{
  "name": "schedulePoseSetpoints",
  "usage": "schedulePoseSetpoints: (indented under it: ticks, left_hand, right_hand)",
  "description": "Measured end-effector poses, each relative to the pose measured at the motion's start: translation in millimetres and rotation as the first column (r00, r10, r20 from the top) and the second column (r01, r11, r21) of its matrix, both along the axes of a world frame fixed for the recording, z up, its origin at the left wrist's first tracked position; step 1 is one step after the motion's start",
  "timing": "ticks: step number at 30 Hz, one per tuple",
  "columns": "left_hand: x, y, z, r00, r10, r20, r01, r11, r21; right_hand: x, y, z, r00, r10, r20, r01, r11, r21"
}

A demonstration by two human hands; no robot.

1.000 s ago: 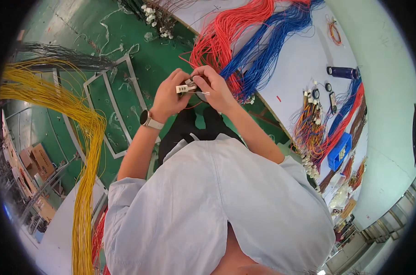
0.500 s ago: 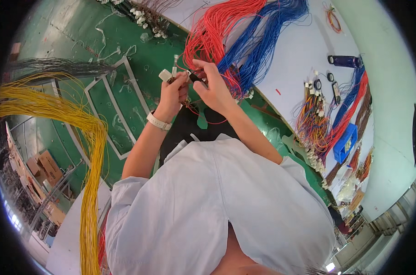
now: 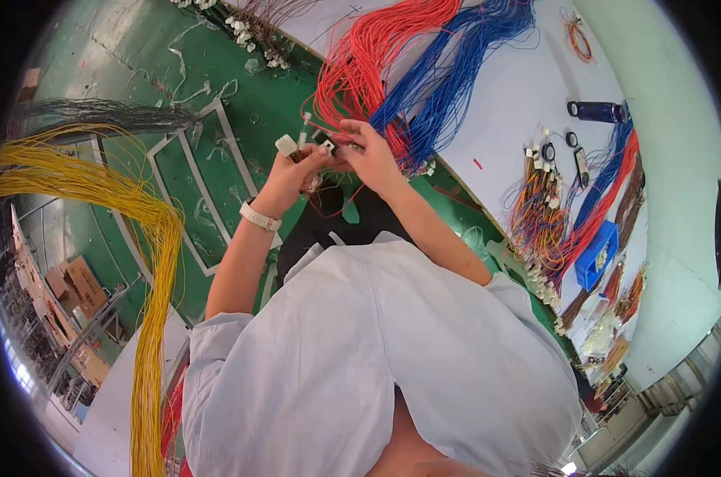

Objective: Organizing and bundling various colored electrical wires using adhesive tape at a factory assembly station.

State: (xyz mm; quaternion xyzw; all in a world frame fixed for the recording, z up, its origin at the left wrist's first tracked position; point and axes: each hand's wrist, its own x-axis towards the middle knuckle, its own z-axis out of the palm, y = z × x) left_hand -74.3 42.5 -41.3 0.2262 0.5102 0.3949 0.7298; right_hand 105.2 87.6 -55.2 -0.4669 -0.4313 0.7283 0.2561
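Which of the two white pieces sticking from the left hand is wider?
The blocky white connector on the left, at the left hand; the slim white piece beside it is narrower.

bare forearms (image 3: 239, 266) slant inward; the bare left hand (image 3: 289, 176) pinches, the bare right hand (image 3: 374, 165) curls close beside it.

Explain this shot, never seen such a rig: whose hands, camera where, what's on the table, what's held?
No machine here: a person works bare-handed. Every picture comes from one fisheye camera worn on the head, looking down, so straight edges bend near the rim. The left hand holds a white connector. Between both hands, near the fingertips of the right hand, is a small dark piece, too small to identify. The white table bears red wires, blue wires, a dark bottle and a blue bin.
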Motion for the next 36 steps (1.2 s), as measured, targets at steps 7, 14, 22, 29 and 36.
schedulePoseSetpoints:
  ticks: [7, 14, 22, 29, 36]
  left_hand:
    - [9, -11, 8, 0.915, -0.181, -0.361, 0.276, 0.932, 0.233]
    - [16, -15, 12, 0.842, -0.242, -0.483, 0.408, 0.871, 0.276]
    - [12, -18, 16, 0.402, 0.254, -0.879, 0.563, 0.689, 0.457]
    - [13, -23, 14, 0.197, 0.454, -0.869, 0.707, 0.548, 0.447]
    - [22, -21, 21, 0.252, 0.317, -0.914, 0.719, 0.572, 0.396]
  right_hand:
    - [14, 13, 21, 0.956, -0.073, -0.283, -0.022, 0.948, -0.318]
    - [-2, 2, 19, 0.994, -0.108, -0.027, 0.107, 0.994, -0.032]
    - [21, 16, 48, 0.894, 0.057, -0.445, -0.182, 0.953, -0.243]
    - [30, -3, 29, 0.946, 0.182, -0.269, -0.164, 0.983, 0.087]
    - [31, -9, 37, 0.967, 0.214, -0.139, -0.184, 0.962, 0.200]
